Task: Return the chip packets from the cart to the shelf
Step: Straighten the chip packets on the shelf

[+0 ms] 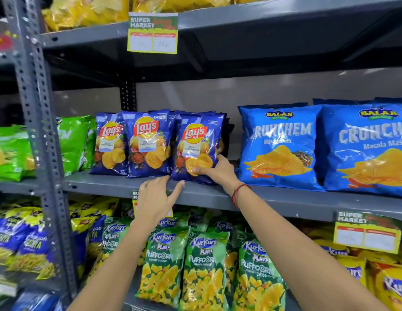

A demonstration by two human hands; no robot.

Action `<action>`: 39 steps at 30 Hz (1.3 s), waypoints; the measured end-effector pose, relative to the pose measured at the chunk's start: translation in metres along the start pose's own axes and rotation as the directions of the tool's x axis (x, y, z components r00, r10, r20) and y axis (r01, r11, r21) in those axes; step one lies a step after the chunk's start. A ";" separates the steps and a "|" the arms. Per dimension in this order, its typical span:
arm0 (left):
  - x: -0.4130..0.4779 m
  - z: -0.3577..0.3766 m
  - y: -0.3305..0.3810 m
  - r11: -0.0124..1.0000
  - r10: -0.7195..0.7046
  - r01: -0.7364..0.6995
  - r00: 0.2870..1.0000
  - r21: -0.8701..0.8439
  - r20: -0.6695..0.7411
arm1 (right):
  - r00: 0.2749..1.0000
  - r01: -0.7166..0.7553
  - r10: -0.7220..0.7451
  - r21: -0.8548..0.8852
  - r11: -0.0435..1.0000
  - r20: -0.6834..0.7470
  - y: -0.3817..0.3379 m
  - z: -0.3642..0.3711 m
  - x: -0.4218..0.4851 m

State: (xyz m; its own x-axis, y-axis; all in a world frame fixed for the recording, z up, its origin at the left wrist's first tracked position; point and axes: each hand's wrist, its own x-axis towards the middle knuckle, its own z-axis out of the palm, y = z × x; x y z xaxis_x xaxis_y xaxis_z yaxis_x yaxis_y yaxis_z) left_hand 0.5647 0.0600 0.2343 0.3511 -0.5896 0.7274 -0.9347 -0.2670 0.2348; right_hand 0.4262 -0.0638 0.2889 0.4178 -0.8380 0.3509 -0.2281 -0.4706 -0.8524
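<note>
Right hand [214, 170] around upright blue Lay's packet [196, 147] on shelf [218, 195].

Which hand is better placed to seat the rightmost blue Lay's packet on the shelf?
Right. The right hand already grips the rightmost blue Lay's chip packet at its lower corner; the left hand is open at the grey metal shelf edge, holding nothing.

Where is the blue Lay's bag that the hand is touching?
The rightmost blue Lay's bag stands on the middle shelf, held by the right hand, left of the Balaji bags.
</note>
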 end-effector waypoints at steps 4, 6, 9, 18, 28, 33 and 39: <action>-0.002 -0.002 0.003 1.000 0.001 -0.001 0.999 -0.007 -0.032 | 0.997 0.056 -0.056 -0.016 0.998 -0.052 0.000 0.008 0.005; -0.003 -0.003 0.004 1.000 0.010 -0.010 1.000 0.000 -0.025 | 0.993 0.092 -0.093 -0.025 0.995 -0.075 -0.002 0.010 0.006; -0.004 -0.003 0.003 1.000 0.025 -0.025 0.999 0.019 -0.023 | 0.984 0.144 -0.155 -0.117 0.983 -0.088 -0.005 0.016 0.011; -0.004 -0.001 0.001 0.998 0.062 -0.061 0.996 0.014 -0.063 | 0.991 0.128 -0.131 -0.098 0.987 -0.019 0.000 0.018 0.012; 0.000 -0.001 -0.002 0.996 0.092 -0.091 0.993 0.024 -0.069 | 0.924 0.288 -0.324 -0.188 0.939 -0.205 -0.005 -0.009 -0.009; 0.008 -0.010 0.018 0.994 0.056 -0.071 0.983 -0.080 -0.175 | 0.856 0.385 -0.409 -0.140 0.912 -0.315 -0.013 -0.060 -0.028; 0.027 -0.011 0.100 0.952 0.096 -0.174 0.950 -0.252 -0.296 | 0.707 0.381 -0.406 -0.171 0.909 -0.579 0.002 -0.138 -0.032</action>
State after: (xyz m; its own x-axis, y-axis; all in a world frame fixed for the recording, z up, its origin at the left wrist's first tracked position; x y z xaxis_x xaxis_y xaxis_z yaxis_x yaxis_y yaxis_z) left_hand 0.4806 0.0256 0.2843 0.2276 -0.3603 0.9047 -0.9651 0.0406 0.2589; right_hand 0.2913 -0.0757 0.3293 -0.1216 -0.5614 0.8186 -0.1989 -0.7942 -0.5742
